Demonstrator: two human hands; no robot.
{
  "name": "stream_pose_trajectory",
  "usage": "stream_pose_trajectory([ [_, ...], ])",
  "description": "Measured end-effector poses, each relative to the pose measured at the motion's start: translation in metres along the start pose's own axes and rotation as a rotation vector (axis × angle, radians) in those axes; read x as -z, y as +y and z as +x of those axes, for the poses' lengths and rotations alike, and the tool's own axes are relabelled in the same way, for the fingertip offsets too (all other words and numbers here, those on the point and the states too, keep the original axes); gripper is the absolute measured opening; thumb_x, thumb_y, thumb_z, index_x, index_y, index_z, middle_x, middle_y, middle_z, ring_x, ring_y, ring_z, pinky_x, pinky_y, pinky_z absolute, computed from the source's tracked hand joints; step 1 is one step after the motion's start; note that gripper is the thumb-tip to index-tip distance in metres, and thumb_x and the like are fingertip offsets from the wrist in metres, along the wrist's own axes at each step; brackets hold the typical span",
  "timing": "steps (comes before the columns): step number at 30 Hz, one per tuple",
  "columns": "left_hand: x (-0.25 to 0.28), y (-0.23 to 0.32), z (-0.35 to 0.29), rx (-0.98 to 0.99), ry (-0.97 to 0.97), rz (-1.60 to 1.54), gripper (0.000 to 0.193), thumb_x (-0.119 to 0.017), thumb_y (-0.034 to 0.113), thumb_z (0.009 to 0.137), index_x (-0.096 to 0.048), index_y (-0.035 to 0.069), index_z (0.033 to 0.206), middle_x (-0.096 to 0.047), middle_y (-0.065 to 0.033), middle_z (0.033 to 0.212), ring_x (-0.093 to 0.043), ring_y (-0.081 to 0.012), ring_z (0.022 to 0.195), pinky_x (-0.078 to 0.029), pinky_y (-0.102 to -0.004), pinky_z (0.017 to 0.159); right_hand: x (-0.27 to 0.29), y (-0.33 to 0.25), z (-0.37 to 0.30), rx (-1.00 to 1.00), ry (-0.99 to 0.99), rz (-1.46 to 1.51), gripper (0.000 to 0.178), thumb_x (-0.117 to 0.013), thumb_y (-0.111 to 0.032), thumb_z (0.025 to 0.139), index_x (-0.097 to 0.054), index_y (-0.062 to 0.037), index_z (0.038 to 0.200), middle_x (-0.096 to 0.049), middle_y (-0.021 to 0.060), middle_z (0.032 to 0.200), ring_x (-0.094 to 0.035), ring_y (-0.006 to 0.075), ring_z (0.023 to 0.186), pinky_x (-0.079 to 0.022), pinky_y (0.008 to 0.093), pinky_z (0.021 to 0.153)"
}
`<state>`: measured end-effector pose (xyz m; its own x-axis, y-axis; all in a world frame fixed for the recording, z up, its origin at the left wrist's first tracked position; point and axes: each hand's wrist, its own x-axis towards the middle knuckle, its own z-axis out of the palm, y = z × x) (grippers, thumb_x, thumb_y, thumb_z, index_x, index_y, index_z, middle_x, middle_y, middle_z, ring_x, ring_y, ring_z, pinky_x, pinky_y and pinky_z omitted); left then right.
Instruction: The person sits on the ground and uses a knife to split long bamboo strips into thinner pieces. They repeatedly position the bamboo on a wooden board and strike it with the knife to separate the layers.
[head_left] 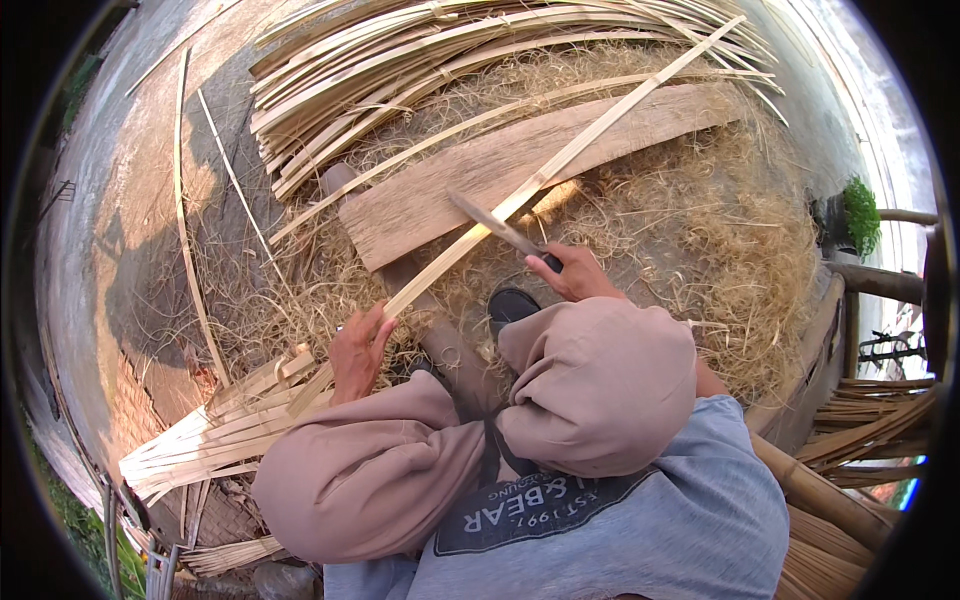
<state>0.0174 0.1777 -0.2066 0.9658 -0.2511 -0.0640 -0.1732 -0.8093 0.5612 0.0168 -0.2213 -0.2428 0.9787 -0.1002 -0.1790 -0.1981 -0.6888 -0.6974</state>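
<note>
My left hand is closed round the near end of a long pale bamboo strip. The strip slants away to the far right, crossing over a wide wooden board. In my right hand is the dark handle of a knife. Its blade points to the far left and lies across the strip, seemingly touching it. Both hands are just beyond my knees. The fingers of the right hand are wrapped round the handle.
A large pile of bamboo strips lies at the far side. Another bundle of strips is by my left knee. Curly shavings cover the ground around the board. A bamboo pole and more strips are at the right.
</note>
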Motion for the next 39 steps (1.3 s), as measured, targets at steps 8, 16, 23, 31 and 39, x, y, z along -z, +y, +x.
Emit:
stream_pose_trajectory([
  [8,-0.015,0.001,0.013,-0.012,-0.052,-0.065,0.033,-0.075,0.024,0.095,-0.073,0.008,0.125,-0.059,-0.0136,0.08,-0.058,-0.031,0.07,-0.045,-0.0406,0.066,0.055,0.056,0.036,-0.232,0.335,-0.017,0.059,-0.062,-0.053,0.101,-0.062,0.0008,0.078,-0.057,0.0151,0.06,-0.056,0.0274,0.056,-0.044,0.0462,0.056],
  [16,-0.018,-0.003,0.016,-0.004,-0.069,-0.109,0.034,-0.074,0.024,0.096,-0.073,0.008,0.126,-0.06,-0.0138,0.079,-0.059,-0.0315,0.071,-0.046,-0.04,0.066,0.064,0.093,0.045,-0.378,0.451,0.068,0.058,-0.061,-0.054,0.101,-0.061,-0.0008,0.079,-0.058,0.0106,0.056,-0.064,0.023,0.053,-0.051,0.0387,0.053],
  [23,-0.053,0.048,0.08,-0.005,-0.203,-0.128,0.038,-0.069,0.037,0.099,-0.073,0.01,0.125,-0.068,-0.0161,0.087,-0.067,-0.0366,0.082,-0.051,-0.0448,0.073,0.03,0.032,0.032,-0.196,0.255,0.062,0.057,-0.065,-0.053,0.099,-0.064,0.0013,0.08,-0.058,0.0155,0.06,-0.064,0.0279,0.058,-0.049,0.042,0.057],
  [31,-0.054,0.034,0.087,0.072,-0.384,-0.359,0.037,-0.067,0.032,0.103,-0.072,0.006,0.13,-0.076,-0.0177,0.119,-0.071,-0.0202,0.106,-0.052,-0.036,0.093,0.028,0.053,0.001,-0.047,0.294,-0.074,0.057,-0.066,-0.058,0.097,-0.065,-0.002,0.084,-0.058,0.0132,0.06,-0.059,0.027,0.055,-0.046,0.0434,0.054],
  [39,-0.064,0.035,0.079,0.021,-0.26,-0.315,0.041,-0.069,0.036,0.1,-0.073,0.006,0.127,-0.07,-0.018,0.089,-0.069,-0.0327,0.082,-0.051,-0.0419,0.074,0.064,0.058,0.029,-0.064,0.288,-0.156,0.062,-0.065,-0.058,0.097,-0.063,-0.001,0.075,-0.061,0.0148,0.063,-0.061,0.0288,0.057,-0.046,0.0443,0.056],
])
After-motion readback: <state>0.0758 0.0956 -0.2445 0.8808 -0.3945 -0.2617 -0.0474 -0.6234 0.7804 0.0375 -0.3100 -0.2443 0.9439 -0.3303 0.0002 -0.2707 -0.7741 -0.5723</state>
